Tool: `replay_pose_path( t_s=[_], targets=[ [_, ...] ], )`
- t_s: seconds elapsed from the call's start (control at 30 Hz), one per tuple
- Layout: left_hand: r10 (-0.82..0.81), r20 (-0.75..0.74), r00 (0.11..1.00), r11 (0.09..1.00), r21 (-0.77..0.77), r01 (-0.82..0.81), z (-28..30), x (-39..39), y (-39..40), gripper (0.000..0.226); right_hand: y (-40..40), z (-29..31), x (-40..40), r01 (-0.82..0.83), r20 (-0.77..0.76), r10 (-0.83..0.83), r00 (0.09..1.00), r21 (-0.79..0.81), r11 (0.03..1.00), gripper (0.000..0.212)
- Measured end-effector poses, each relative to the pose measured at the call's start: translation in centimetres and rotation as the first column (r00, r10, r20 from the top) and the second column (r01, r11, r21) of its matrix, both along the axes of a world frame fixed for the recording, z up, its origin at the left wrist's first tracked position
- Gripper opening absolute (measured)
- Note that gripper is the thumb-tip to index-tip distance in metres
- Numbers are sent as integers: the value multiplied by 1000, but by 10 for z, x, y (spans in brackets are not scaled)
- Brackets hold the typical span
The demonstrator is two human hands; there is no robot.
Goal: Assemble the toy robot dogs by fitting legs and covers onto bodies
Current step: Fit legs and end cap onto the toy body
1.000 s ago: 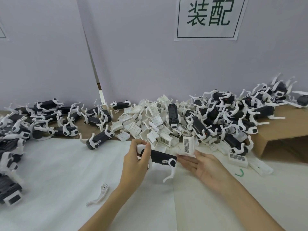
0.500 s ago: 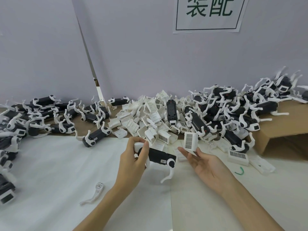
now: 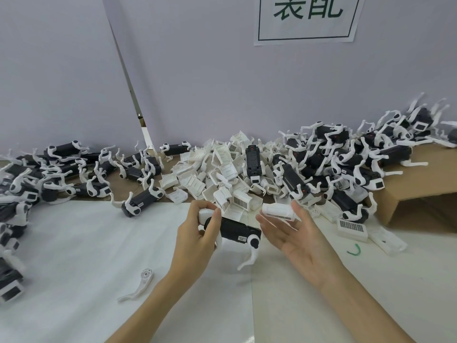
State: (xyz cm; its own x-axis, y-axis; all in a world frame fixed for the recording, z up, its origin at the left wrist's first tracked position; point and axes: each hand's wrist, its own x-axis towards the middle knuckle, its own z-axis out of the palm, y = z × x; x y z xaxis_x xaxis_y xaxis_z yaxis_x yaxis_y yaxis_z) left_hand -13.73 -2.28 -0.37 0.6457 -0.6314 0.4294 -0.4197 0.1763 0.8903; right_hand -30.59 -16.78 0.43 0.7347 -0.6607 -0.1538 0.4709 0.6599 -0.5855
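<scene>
Sign point(image 3: 306, 18), perhaps "装配", top cropped

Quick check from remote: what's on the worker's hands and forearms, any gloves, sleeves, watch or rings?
Nothing worn that shows. The left hand and right hand are bare, without gloves or visible rings. Both forearms are bare to the frame's bottom edge: no sleeves, watch or wristband in view.

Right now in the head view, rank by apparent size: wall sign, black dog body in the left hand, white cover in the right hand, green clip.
1. wall sign, cut off by the frame top
2. black dog body
3. white cover; nearly as long as the body, so this ranking is close
4. green clip
</scene>
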Motion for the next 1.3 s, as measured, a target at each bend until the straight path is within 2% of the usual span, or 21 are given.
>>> replay_pose_path(
  t_s=[0.07, 0.13, 0.17, 0.23, 0.27, 0.3, 0.37, 0.47, 0.6, 0.73, 0.83, 0.9, 0.97, 1.1, 1.3],
  targets=[
    [-1, 8, 1000, 1000, 4, 1, -1, 0, 0, 4, 2, 2, -2, 16, 29, -15, 999, -35, 999, 64],
    [-12, 15, 1000, 1000, 4, 12, -1, -1, 0, 5, 5, 5, -1, 50, -44, -52, 998, -62, 997, 56],
    [-18, 21, 1000, 1000, 0, 18, -2, -2, 0, 8, 7, 5, -1, 76, -118, -90, 989, -118, 990, 58],
    [-30, 44, 999, 1000, -5, 31, -2, -3, 1, 18, 11, 5, 2, 108, -284, -217, 934, -355, 929, 68],
    [-40, 60, 997, 999, -8, 41, -3, -4, 1, 21, 14, 3, 2, 90, -339, -302, 891, -521, 849, 70],
    [-51, 82, 995, 999, -9, 52, -3, -5, 1, 23, 18, 2, 3, 45, -349, -384, 855, -687, 725, 68],
    [-67, 148, 987, 998, -5, 68, -4, -7, 2, 22, 27, -4, 4, -41, -283, -477, 832, -889, 456, 55],
    [-100, 230, 968, 995, 15, 100, -4, -11, 4, 16, 38, -11, 9, -113, -254, -495, 831, -948, 297, 44],
    [-126, 289, 949, 992, 36, 121, -3, -15, 5, 13, 46, -17, 13, -294, -328, -415, 849, -945, 144, 41],
    [-136, 295, 946, 991, 36, 131, -2, -13, 6, 11, 42, -18, 4, -351, -245, -498, 832, -927, -132, 68],
    [-131, 308, 942, 991, 30, 128, -1, -16, 5, 14, 41, -17, 5, -375, -156, -581, 799, -884, -278, 82],
    [-119, 307, 944, 993, 52, 109, -1, -18, 5, 15, 44, -19, 9, -373, -83, -651, 755, -870, -323, 85],
    [-109, 327, 939, 994, 53, 97, -1, -18, 5, 21, 48, -20, 11, -364, -60, -680, 731, -876, -315, 84],
    [-117, 436, 892, 993, 39, 111, -2, -17, 2, 36, 52, -19, 12, -385, -104, -667, 738, -877, -289, 71],
    [-101, 431, 897, 995, 44, 91, -2, -17, -1, 35, 54, -15, 10, -386, -59, -682, 729, -859, -337, 68]
  ],
)
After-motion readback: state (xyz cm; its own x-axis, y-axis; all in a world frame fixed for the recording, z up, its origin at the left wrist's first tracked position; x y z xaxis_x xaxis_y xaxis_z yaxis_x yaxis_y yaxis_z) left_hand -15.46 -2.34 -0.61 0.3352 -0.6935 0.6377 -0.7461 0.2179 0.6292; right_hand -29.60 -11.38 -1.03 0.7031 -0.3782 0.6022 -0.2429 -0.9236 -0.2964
